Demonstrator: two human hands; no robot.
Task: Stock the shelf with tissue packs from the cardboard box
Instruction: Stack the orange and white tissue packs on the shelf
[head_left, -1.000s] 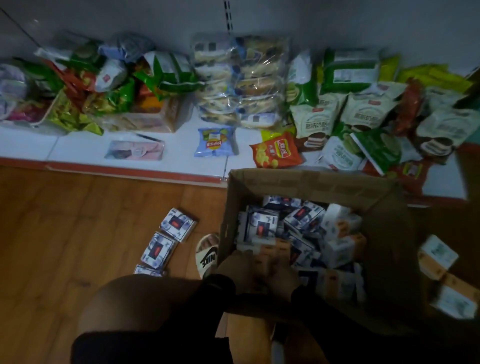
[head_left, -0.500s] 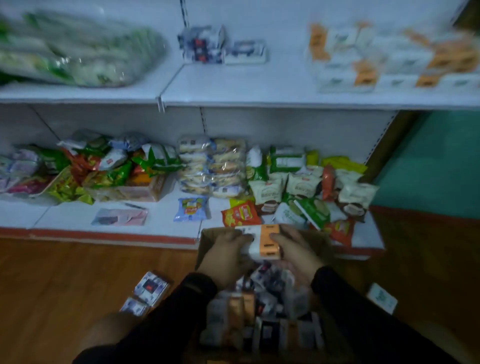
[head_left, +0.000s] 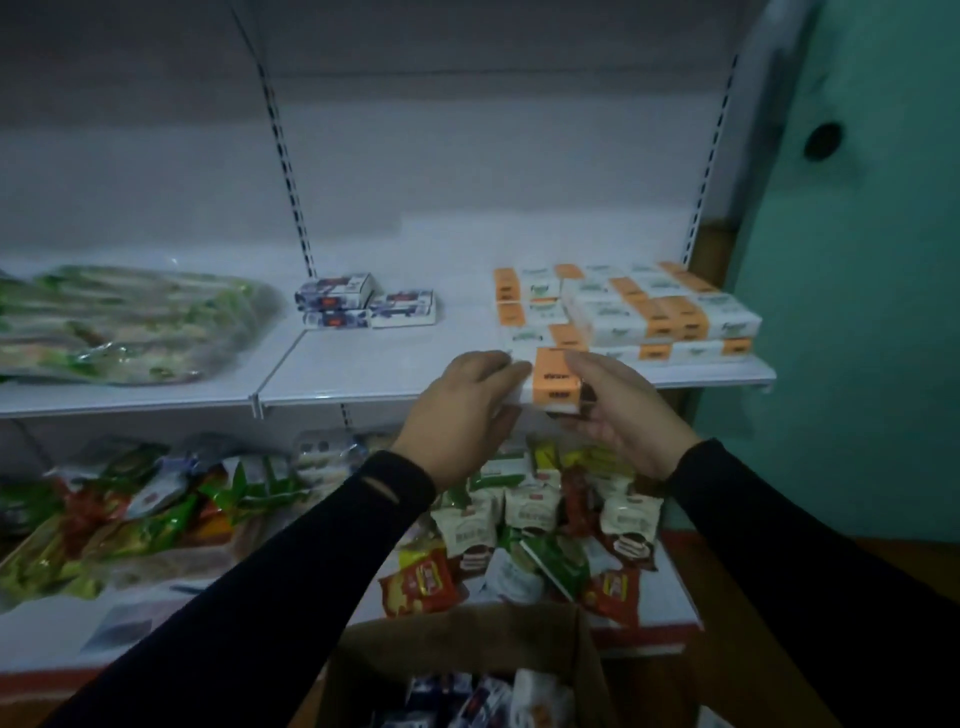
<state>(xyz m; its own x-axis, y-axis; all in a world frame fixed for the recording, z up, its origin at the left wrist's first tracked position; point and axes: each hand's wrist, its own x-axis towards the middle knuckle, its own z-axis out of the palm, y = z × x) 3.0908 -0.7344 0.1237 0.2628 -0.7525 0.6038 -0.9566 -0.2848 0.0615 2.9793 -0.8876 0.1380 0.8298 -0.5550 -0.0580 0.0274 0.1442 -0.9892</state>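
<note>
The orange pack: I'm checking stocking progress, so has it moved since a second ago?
Yes. The orange pack, held by both hands, has risen from the box to the shelf edge.

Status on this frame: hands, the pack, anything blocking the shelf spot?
Left hand and right hand both gripping one orange-and-white tissue pack. Pack at shelf edge, beside the matching stack. Nothing in the way.

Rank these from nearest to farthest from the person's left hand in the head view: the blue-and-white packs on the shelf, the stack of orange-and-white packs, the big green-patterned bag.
1. Stack of orange-and-white packs: just right of the left hand, on the shelf.
2. Blue-and-white packs: up and left, mid-shelf.
3. Green-patterned bag: far left end.
</note>
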